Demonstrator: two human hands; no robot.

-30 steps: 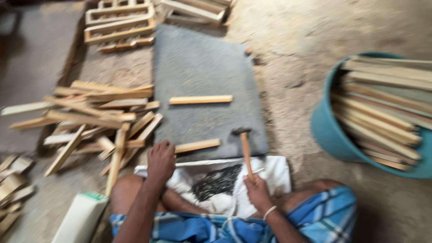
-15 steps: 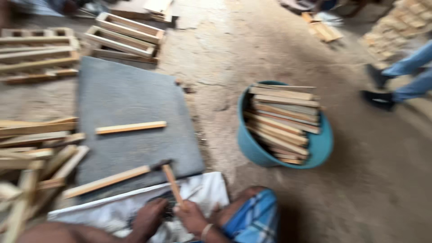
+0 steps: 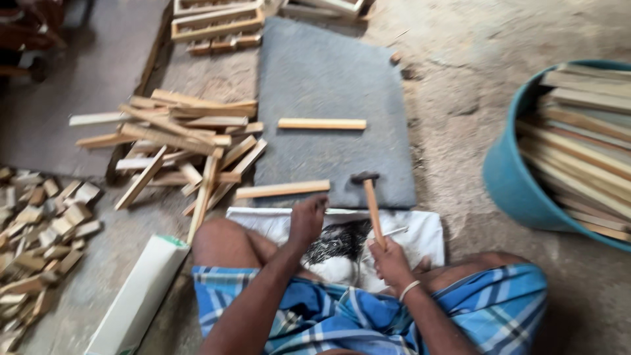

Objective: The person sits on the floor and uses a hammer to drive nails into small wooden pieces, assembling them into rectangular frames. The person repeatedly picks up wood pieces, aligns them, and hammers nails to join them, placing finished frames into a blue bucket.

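The person sits on the floor (image 3: 460, 92) with legs crossed, in a blue checked cloth (image 3: 328, 315). The right hand (image 3: 389, 260) is closed around the low end of a hammer (image 3: 371, 204), whose wooden handle points up and away and whose dark head (image 3: 363, 177) rests at the near edge of a grey mat (image 3: 328, 79). The head looks like metal, so it is likely the heavy end, and the handle looks stiff and dry, so a grip low on the wood seems a good place to hold it. The left hand (image 3: 307, 220) is curled shut just beside a white cloth (image 3: 420, 230) with a pile of small dark nails (image 3: 342, 240) on it; it is too blurry to tell if it pinches anything. The nails look thin, light and pointy, so they are best picked up by the middle. Right past that hand lies a wood stick (image 3: 282, 190), stiff and light by the look of it, and another stick (image 3: 322, 123) lies further up the mat. To the left is a messy heap of sticks (image 3: 177, 138). To the right a blue tub (image 3: 519, 184) is full of more sticks. Far away sit wooden frames (image 3: 217, 23).
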